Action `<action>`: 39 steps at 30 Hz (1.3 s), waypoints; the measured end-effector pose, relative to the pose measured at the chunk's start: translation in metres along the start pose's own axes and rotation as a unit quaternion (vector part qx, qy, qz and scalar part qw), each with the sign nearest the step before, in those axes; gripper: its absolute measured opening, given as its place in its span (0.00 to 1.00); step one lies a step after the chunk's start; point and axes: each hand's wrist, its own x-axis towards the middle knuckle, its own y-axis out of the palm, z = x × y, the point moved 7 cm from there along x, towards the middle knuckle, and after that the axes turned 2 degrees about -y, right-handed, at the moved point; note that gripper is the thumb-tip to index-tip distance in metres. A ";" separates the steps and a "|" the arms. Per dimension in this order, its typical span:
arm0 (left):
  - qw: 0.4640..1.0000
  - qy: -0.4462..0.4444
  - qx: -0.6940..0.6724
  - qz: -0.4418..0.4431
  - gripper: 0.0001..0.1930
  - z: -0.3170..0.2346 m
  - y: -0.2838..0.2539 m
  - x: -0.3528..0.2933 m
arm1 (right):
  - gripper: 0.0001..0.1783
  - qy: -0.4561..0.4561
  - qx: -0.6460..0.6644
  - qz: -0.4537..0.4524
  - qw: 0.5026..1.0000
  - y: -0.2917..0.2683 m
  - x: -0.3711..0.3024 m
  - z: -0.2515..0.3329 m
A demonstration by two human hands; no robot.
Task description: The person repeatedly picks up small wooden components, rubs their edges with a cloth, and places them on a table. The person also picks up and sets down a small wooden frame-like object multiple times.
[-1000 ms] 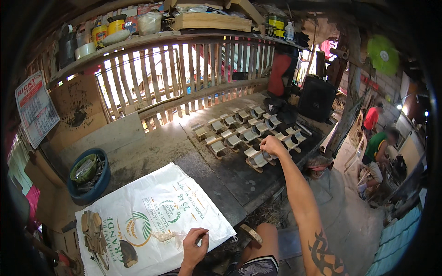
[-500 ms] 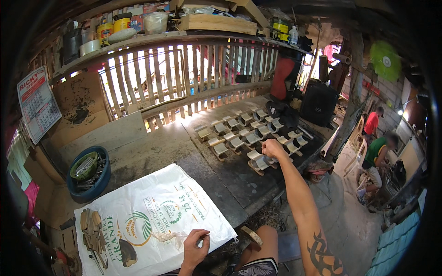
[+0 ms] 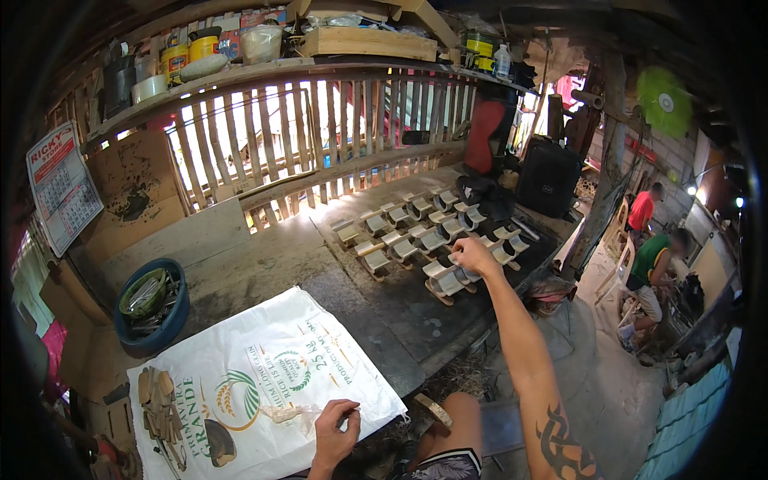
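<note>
My right hand (image 3: 474, 256) reaches over several rows of short, curved half-pipe pieces (image 3: 374, 258) at the front right of the dark tabletop. Its fingers are pinched together over the near rows; anything between them is too small to make out. Closest below it is a pale half-pipe piece (image 3: 445, 282). My left hand (image 3: 338, 432) hovers at the near edge of a white woven sack (image 3: 272, 336), thumb and fingers curled together. Whatever it may hold cannot be made out. A crumpled clear plastic piece (image 3: 280, 414) lies beside it.
Wooden strips (image 3: 162, 408) and a dark half-round piece (image 3: 218, 442) lie on the sack. A blue basin (image 3: 181, 316) holds a green basket and metal rods. A black speaker (image 3: 549, 178) stands at the far right. Two people (image 3: 654, 260) sit beyond the table.
My right hand has shifted slightly farther over the half-pipe pieces, its fingers still pinched. The left hand keeps nearly the same place, and the whole view has turned slightly.
</note>
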 end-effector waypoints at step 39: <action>1.000 0.010 0.007 0.002 0.09 0.001 0.000 0.000 | 0.45 0.076 0.159 -0.188 0.966 0.061 -0.151 0.007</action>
